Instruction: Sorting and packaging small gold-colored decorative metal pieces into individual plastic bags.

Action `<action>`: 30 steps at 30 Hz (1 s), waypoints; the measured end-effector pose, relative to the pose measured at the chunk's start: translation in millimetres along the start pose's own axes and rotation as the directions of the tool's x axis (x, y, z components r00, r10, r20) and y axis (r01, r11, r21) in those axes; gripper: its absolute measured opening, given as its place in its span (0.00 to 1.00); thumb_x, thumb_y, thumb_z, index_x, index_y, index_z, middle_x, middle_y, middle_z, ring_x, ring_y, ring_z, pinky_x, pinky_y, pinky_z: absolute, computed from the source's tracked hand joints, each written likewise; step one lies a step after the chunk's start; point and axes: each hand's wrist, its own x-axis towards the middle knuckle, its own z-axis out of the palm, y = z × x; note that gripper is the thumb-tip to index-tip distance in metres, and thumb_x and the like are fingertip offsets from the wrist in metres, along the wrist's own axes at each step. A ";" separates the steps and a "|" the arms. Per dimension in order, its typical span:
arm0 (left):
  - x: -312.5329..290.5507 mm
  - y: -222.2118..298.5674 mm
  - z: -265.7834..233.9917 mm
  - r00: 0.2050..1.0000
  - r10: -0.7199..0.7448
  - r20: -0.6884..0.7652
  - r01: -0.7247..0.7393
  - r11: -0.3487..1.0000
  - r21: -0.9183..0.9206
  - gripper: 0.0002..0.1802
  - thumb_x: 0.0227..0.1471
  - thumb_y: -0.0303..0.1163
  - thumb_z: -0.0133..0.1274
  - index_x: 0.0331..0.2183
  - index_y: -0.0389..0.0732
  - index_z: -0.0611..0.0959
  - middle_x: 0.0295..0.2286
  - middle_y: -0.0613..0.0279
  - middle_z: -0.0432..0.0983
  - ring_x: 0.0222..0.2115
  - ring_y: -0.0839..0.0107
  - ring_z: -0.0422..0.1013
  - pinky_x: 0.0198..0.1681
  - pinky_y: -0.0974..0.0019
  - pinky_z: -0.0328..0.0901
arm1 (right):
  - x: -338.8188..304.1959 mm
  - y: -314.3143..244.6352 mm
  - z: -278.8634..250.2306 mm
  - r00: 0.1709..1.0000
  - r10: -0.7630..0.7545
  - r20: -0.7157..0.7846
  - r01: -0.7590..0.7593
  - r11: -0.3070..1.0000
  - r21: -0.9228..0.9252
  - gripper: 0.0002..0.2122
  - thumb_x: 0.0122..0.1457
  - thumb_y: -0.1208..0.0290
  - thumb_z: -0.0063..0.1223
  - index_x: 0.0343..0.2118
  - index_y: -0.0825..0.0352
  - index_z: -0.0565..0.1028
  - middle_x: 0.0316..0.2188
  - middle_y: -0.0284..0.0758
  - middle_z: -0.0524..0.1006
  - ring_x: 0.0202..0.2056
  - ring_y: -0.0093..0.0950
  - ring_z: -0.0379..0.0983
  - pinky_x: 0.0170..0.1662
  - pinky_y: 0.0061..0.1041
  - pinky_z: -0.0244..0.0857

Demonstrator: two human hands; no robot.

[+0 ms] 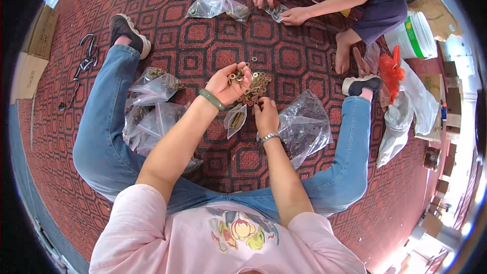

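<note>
My left hand [228, 84] is turned palm up over the carpet, fingers curled around several brass-coloured washers [237, 77]. A loose pile of similar washers [259, 85] lies on the carpet just beyond and beside it. At the pile's near edge is my right hand [267, 116], back upward, fingers bent down and drawn together; whatever is in them is hidden. Between my wrists lies a small clear zip bag [236, 121] with long brass-coloured pieces inside. Close to the right hand's outer side lies a large clear plastic bag [306, 128], spread flat.
Filled clear zip bags [154, 89] lie by my left leg, and another filled bag [218, 7] lies farther off. Across from me a person's hands [284, 14] handle a small bag. A white bucket [415, 35], red bag [390, 71] and white sacks [398, 122] stand right; cartons [35, 56] left.
</note>
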 end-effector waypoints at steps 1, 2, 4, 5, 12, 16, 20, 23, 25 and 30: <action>0.2 -0.4 -0.9 1.000 0.012 -0.006 -0.012 1.000 0.027 0.08 0.56 0.28 0.38 0.34 0.38 0.72 0.31 0.57 0.69 0.31 0.68 0.68 0.34 0.65 0.67 | 0.3 -2.0 0.2 1.000 0.002 -0.004 -0.002 1.000 -0.006 0.11 0.50 0.68 0.51 0.37 0.62 0.70 0.24 0.34 0.73 0.27 0.35 0.70 0.30 0.30 0.63; 0.7 -1.0 -2.2 1.000 0.023 -0.012 -0.023 0.998 0.055 0.08 0.56 0.28 0.38 0.33 0.38 0.72 0.30 0.57 0.70 0.30 0.68 0.68 0.33 0.66 0.67 | 0.5 -3.8 -0.1 1.000 0.005 -0.010 -0.005 1.000 -0.011 0.11 0.50 0.68 0.51 0.37 0.63 0.70 0.24 0.34 0.73 0.27 0.34 0.70 0.29 0.30 0.63; 2.2 -3.2 -4.9 0.999 0.045 -0.023 -0.042 0.993 0.114 0.08 0.56 0.29 0.38 0.33 0.38 0.72 0.30 0.57 0.70 0.29 0.68 0.68 0.31 0.66 0.67 | 1.3 -5.6 -3.0 1.000 0.014 -0.023 -0.014 1.000 -0.019 0.10 0.50 0.69 0.51 0.35 0.64 0.71 0.24 0.34 0.74 0.26 0.33 0.70 0.28 0.29 0.63; 2.6 -3.2 -8.8 0.999 0.041 -0.018 -0.039 0.992 0.120 0.08 0.56 0.29 0.38 0.33 0.38 0.72 0.30 0.57 0.70 0.29 0.68 0.68 0.31 0.66 0.67 | 1.1 -6.3 -5.9 0.999 0.014 -0.031 -0.014 1.000 -0.017 0.10 0.50 0.69 0.51 0.35 0.64 0.71 0.24 0.34 0.74 0.26 0.33 0.70 0.28 0.29 0.63; 14.4 5.2 -29.9 0.998 0.060 0.015 -0.062 0.954 0.294 0.07 0.55 0.28 0.39 0.32 0.37 0.72 0.29 0.57 0.70 0.29 0.67 0.69 0.33 0.66 0.68 | 21.7 -30.9 -43.8 0.996 -0.033 0.087 -0.019 0.843 0.537 0.06 0.50 0.70 0.51 0.29 0.66 0.73 0.24 0.34 0.75 0.24 0.29 0.69 0.27 0.25 0.63; 13.8 1.5 -43.8 0.995 0.068 -0.068 -0.045 0.955 0.295 0.07 0.55 0.28 0.39 0.32 0.37 0.72 0.29 0.56 0.70 0.29 0.67 0.69 0.34 0.65 0.69 | 21.8 -32.6 -45.8 0.989 -0.118 0.093 0.058 0.869 0.491 0.05 0.50 0.71 0.50 0.27 0.66 0.73 0.22 0.33 0.75 0.22 0.26 0.69 0.27 0.23 0.62; 8.9 1.4 -50.0 0.987 0.081 -0.140 -0.036 0.955 0.295 0.06 0.55 0.28 0.40 0.33 0.37 0.72 0.29 0.56 0.70 0.30 0.67 0.69 0.35 0.65 0.69 | 18.0 -16.6 -23.8 0.999 0.049 -0.019 -0.039 0.931 0.363 0.05 0.50 0.71 0.50 0.27 0.66 0.73 0.21 0.33 0.74 0.22 0.26 0.69 0.27 0.23 0.62; 7.8 3.5 -42.1 0.982 0.092 -0.164 -0.042 0.958 0.285 0.07 0.55 0.28 0.40 0.33 0.37 0.72 0.29 0.56 0.70 0.30 0.66 0.69 0.36 0.64 0.69 | 10.0 -17.6 -4.0 0.997 0.001 -0.075 0.013 0.984 0.180 0.04 0.50 0.72 0.51 0.28 0.65 0.73 0.20 0.33 0.73 0.22 0.26 0.69 0.27 0.23 0.62; 7.7 4.1 -40.6 0.980 0.097 -0.175 -0.044 0.958 0.282 0.07 0.55 0.28 0.40 0.33 0.37 0.72 0.29 0.56 0.70 0.30 0.65 0.69 0.36 0.64 0.69 | 10.2 -15.1 2.0 0.996 -0.015 -0.089 0.026 0.993 0.119 0.04 0.50 0.72 0.51 0.28 0.65 0.73 0.20 0.33 0.73 0.22 0.26 0.69 0.27 0.23 0.62; 9.1 0.1 -40.2 0.985 0.093 -0.147 -0.043 0.949 0.311 0.07 0.55 0.28 0.40 0.33 0.37 0.72 0.29 0.55 0.70 0.30 0.65 0.69 0.37 0.65 0.69 | 17.6 -6.4 -3.4 0.999 -0.018 -0.038 0.025 0.980 0.195 0.04 0.50 0.72 0.51 0.28 0.66 0.73 0.20 0.32 0.72 0.22 0.25 0.68 0.27 0.22 0.62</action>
